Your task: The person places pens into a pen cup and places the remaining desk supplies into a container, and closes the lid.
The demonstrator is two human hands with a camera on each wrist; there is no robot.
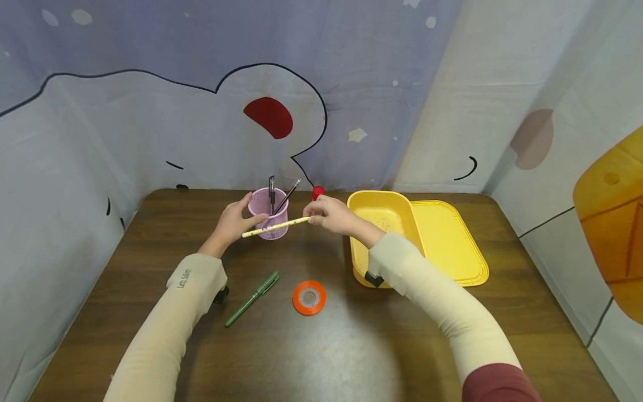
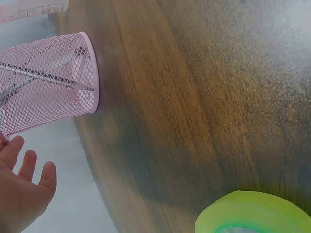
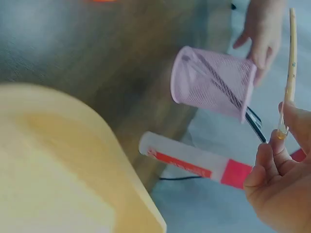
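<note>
My left hand [image 1: 232, 224] holds the rim of a pink mesh pen cup [image 1: 268, 229], its thumb in front and fingers at the far left side. A black pen [image 1: 272, 192] and a dark pencil [image 1: 288, 195] lean inside the cup. Between thumb and fingers, my right hand [image 1: 329, 214] pinches one end of a slim yellow patterned pencil [image 1: 276, 226]. It lies nearly level across the front of the cup in the head view. Clear plastic shows at the pinched end in the right wrist view. Behind the right hand stands a glue stick [image 3: 184, 162] with a red cap.
A green pen [image 1: 252, 298] and an orange roll of tape [image 1: 300, 301] lie on the brown table [image 1: 271, 363]. On the right sits a yellow box [image 1: 358, 265], with its yellow lid [image 1: 447, 240] beside it. A printed cloth [image 1: 150, 128] hangs behind the table.
</note>
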